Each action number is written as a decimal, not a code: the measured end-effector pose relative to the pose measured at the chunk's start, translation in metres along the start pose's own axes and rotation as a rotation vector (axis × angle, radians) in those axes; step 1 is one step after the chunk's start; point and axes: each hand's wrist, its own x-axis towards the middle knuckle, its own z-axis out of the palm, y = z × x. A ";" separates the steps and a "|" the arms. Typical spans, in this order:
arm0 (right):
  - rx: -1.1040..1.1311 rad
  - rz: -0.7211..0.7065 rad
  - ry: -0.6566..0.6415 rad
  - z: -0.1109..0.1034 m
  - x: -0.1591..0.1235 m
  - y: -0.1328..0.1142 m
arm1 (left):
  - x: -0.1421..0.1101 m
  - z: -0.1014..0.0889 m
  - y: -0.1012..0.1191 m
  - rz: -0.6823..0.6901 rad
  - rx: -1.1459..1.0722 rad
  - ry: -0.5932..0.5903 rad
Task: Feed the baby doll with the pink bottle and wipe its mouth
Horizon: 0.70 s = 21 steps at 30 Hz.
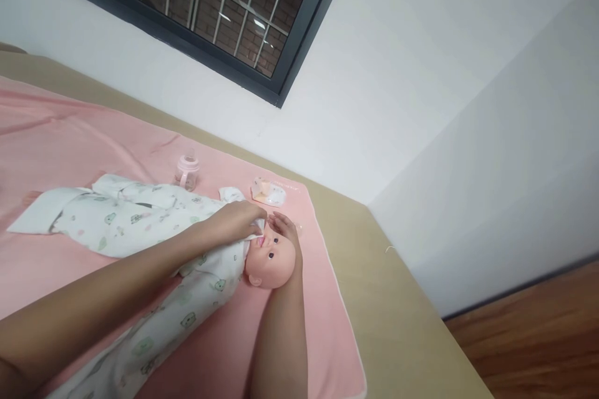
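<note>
The one camera sits on the person's head. It looks down and forward, tilted, from close by, over the counter (374, 274) and past its far edge.

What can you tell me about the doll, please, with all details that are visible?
The doll lies face up on a pink blanket, its clothes white with small green prints. The smooth, bald head looks like plastic, with dark open eyes, pink lips and one visible ear. The left hand holds a white cloth at its mouth; the right hand curves beside the face, that forearm seemingly against the crown.
</note>
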 end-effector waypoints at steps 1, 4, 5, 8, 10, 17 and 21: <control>0.007 -0.001 -0.004 0.000 -0.001 -0.001 | 0.000 0.000 0.000 -0.002 0.000 0.002; -0.001 -0.002 -0.003 0.000 -0.005 -0.003 | 0.000 0.000 0.001 -0.008 0.000 0.016; -0.005 -0.010 0.000 0.000 -0.005 -0.004 | 0.000 -0.001 0.002 -0.014 0.005 0.019; -0.009 -0.035 0.012 0.000 -0.006 -0.002 | 0.001 0.000 0.006 -0.036 0.015 0.029; -0.011 -0.039 0.016 0.000 -0.004 -0.001 | 0.001 0.000 0.007 -0.044 0.015 0.028; -0.006 -0.006 0.011 -0.001 0.002 0.000 | 0.002 0.000 0.009 -0.034 0.019 0.036; -0.030 -0.024 0.017 -0.002 -0.002 -0.002 | 0.001 -0.003 0.011 -0.032 0.030 0.034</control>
